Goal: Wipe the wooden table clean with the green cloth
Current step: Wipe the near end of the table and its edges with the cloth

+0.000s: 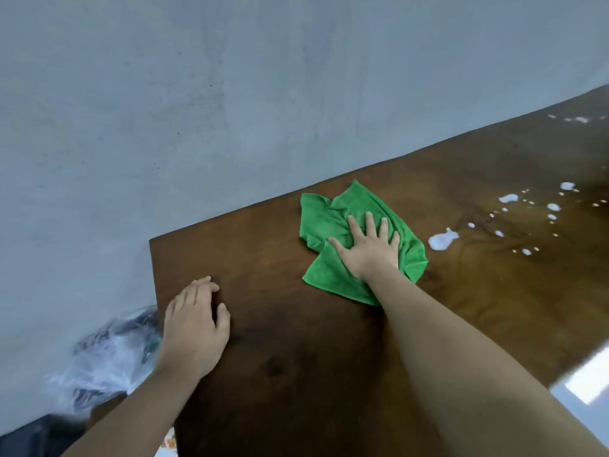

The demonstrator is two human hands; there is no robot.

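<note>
Flat on the green cloth point(333, 222), the right hand point(369, 249) presses with fingers spread, the cloth near the wooden table point(296, 357)'s far edge. White foam blobs point(443, 240) lie just right of those fingertips. Left hand point(194, 328) rests fingers loosely apart at the table's left edge, bare wood between the hands. A plastic bag point(108, 357) sits beyond that edge. No writing is legible.

A pale grey wall point(230, 94) is rising behind everything, its plaster looking faintly mottled and marked with a few dark specks. Down by the floor at the left, a crumpled clear plastic bag point(108, 357) is lying against the wall, holding something dark that is too blurred to name. At the lower right, glossy floor point(583, 387) is reflecting bright light.
</note>
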